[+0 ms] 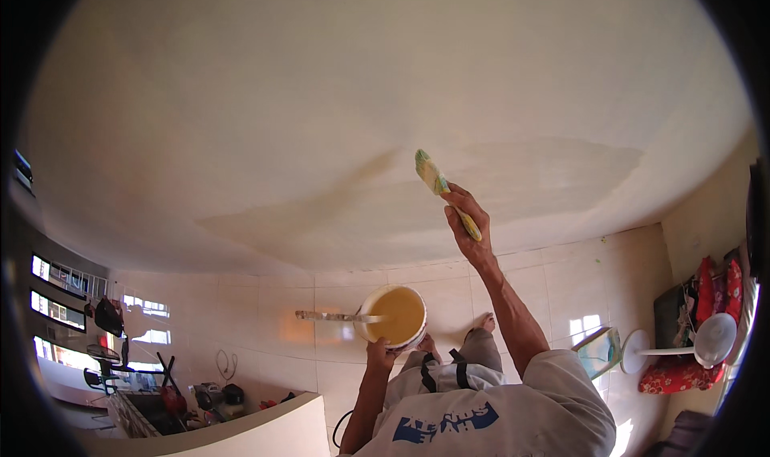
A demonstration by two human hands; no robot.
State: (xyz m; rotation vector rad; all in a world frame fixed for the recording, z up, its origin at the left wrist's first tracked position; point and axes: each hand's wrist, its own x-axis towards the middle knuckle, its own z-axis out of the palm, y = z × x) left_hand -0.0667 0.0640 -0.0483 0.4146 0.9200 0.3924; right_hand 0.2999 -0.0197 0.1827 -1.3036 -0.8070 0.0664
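Brush: in the right hand; bristle end lies above and left of those fingers, handle end just below them.
Long axis: slanted, lower right to upper left, bristles leading toward the wall.
Key relation: bristle tip to wall, beside the dark patch; contact cannot be told.
Nearer hand: right; the left is well below and to its left.
Right fingers: closed around the handle, thumb on the left side.
Right arm: extended up from the lower right, raised.
Left hand: closed on the bucket at its near side; fingers partly hidden.
Bucket contents: yellowish liquid, beyond the left fingers.
Stick: across the bucket's left rim, up and left of the left fingers.
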